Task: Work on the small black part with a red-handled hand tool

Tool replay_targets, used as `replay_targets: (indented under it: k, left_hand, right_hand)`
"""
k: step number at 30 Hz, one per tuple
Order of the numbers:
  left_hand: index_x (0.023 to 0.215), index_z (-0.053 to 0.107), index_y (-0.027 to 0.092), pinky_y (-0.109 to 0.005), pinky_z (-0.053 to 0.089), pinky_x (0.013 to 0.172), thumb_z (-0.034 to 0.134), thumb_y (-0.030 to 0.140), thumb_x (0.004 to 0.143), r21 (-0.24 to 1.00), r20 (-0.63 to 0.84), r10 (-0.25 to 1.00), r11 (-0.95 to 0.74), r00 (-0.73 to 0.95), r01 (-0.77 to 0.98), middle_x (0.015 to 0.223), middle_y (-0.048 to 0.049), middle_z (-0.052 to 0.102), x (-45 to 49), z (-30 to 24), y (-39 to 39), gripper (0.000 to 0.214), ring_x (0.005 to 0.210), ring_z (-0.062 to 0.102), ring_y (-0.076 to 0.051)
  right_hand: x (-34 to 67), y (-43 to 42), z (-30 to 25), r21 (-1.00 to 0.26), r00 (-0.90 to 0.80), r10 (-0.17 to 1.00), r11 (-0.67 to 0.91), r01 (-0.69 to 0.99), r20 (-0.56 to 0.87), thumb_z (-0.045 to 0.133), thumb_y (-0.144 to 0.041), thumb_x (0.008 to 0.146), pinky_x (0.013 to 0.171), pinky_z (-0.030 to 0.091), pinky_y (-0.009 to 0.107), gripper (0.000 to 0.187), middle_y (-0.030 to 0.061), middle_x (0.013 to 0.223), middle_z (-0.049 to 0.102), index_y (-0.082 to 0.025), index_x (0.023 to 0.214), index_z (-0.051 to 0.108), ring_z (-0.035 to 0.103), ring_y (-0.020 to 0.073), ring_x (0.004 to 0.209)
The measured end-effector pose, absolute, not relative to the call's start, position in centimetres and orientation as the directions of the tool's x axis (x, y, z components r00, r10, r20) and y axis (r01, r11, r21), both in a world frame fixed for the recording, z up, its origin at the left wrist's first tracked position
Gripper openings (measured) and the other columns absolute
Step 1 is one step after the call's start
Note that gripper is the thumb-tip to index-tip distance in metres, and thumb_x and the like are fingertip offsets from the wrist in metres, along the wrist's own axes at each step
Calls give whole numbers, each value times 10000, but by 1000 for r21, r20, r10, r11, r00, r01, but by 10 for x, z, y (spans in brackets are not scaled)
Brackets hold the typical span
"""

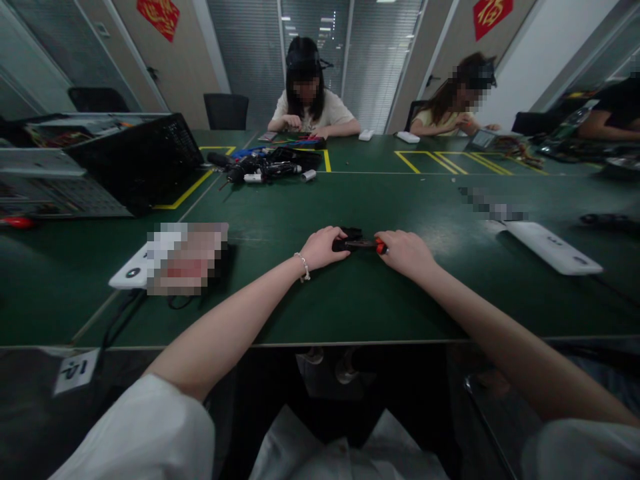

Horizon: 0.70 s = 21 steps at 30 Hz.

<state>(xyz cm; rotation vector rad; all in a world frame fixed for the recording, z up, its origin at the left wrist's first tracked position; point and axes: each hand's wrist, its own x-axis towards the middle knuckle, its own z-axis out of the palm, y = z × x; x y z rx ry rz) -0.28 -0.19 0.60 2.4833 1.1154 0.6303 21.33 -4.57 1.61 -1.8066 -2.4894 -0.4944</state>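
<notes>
Both of my hands rest on the green table (350, 300) straight ahead of me. My left hand (323, 247) is closed around one end of a small black tool with a red-orange tip (361, 245). My right hand (406, 252) is closed on the other end, at the red-orange part. A small black piece (353, 233) lies just behind the tool, touching it or very near. A bead bracelet (303, 266) is on my left wrist.
A white power strip (553, 247) lies to the right, another white device (145, 263) to the left. A black case (135, 160) and a pile of black tools (265, 167) sit farther back. Two people sit across the table; a third person's arm shows at far right.
</notes>
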Motion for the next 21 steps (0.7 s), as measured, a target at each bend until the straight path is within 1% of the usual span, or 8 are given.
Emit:
replay_targets:
  k: [3,8,15,21]
  left_hand:
    - [950,561,174,-332,464,749,620,354,720,477,246,765,-630,595,613,967,-58,596,-3,7,-3,298,883,566,-204]
    - [953,561,183,-328,462,755,617,355,723,475,241,763,-632,600,613,980,-53,593,-3,9,-3,293,907,562,-206]
    - [965,561,181,-335,458,766,612,360,726,480,227,768,-623,598,618,992,-55,593,-3,10,-3,303,923,556,-209]
    - [958,567,177,-335,457,768,617,347,724,484,224,771,-619,597,619,988,-58,594,-2,11,-5,293,914,555,-206]
  right_hand:
    - [213,-46,17,240,-327,923,277,931,204,459,-256,785,663,386,323,315,113,1010,648,-140,1058,565,578,221,826]
    - [213,-47,19,266,-341,919,285,921,197,461,-233,774,651,369,316,213,100,912,647,-154,930,583,563,217,796]
    - [214,-48,19,261,-324,923,267,928,206,454,-241,777,651,365,310,203,86,924,647,-165,914,583,556,208,798]
    - [212,-48,19,238,-301,931,251,938,205,437,-249,785,629,355,306,198,76,885,648,-169,882,589,558,201,770]
